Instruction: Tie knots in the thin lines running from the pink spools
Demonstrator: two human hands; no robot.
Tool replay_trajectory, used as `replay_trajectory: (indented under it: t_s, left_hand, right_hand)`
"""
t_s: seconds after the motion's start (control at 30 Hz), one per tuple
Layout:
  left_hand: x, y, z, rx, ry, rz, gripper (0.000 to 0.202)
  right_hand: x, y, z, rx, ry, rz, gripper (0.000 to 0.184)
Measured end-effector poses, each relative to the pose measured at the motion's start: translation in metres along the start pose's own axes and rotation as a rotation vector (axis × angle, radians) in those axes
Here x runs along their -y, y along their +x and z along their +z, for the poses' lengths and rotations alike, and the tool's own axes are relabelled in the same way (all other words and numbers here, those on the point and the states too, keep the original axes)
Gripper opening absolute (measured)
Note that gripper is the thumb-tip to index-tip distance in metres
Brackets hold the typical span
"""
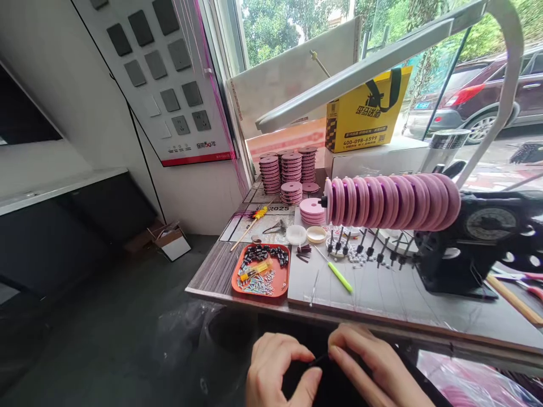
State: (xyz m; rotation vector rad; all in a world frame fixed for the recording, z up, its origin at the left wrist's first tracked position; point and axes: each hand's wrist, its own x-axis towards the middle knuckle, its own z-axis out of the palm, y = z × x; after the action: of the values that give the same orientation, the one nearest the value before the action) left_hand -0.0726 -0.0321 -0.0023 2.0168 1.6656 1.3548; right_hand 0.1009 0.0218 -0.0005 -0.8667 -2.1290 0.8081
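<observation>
Below the bench's (pixel 382 294) near edge, the left hand (pixel 275 367) and right hand (pixel 373 367) meet, each pinching narrow on one thin dark piece (pixel 321 358) between them; open floor lies off the bench's left edge; a red tray (pixel 280 282) of small parts sits at the near-left corner; a green pen (pixel 339 276) lies mid-bench; four stacks of pink discs (pixel 291 169) stand at the far edge, a row of discs (pixel 390 200) on a spindle right; the yellow bag (pixel 365 113) reads 400-098-6599; a mat (pixel 271 217) reads 2025.
</observation>
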Motion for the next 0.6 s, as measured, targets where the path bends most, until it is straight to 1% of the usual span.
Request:
replay_trajectory:
  t_s: [0.1,0.37,0.43,0.5,0.53,0.6]
  left_hand:
    - [-0.002,0.000,0.004,-0.031,-0.005,0.010,0.019]
    - [-0.001,0.000,0.011,-0.085,-0.055,-0.013,0.022]
    - [0.000,-0.001,0.012,-0.094,-0.064,-0.024,0.025]
    - [0.000,-0.002,0.012,-0.095,-0.071,-0.052,0.028]
    - [0.001,-0.002,0.012,-0.091,-0.077,-0.071,0.030]
    - [0.001,-0.003,0.013,-0.074,-0.095,-0.104,0.033]
  right_hand:
    - [-0.001,-0.001,0.002,0.034,-0.006,0.008,0.021]
    - [-0.002,-0.002,0.006,0.066,-0.003,-0.007,0.020]
    - [-0.001,-0.001,0.004,0.053,-0.049,-0.045,0.019]
    - [0.000,0.000,0.001,0.034,-0.109,-0.109,0.011]
    - [0.001,0.001,0.000,0.014,-0.140,-0.148,0.010]
    - [0.003,0.003,0.000,-0.026,-0.201,-0.240,0.023]
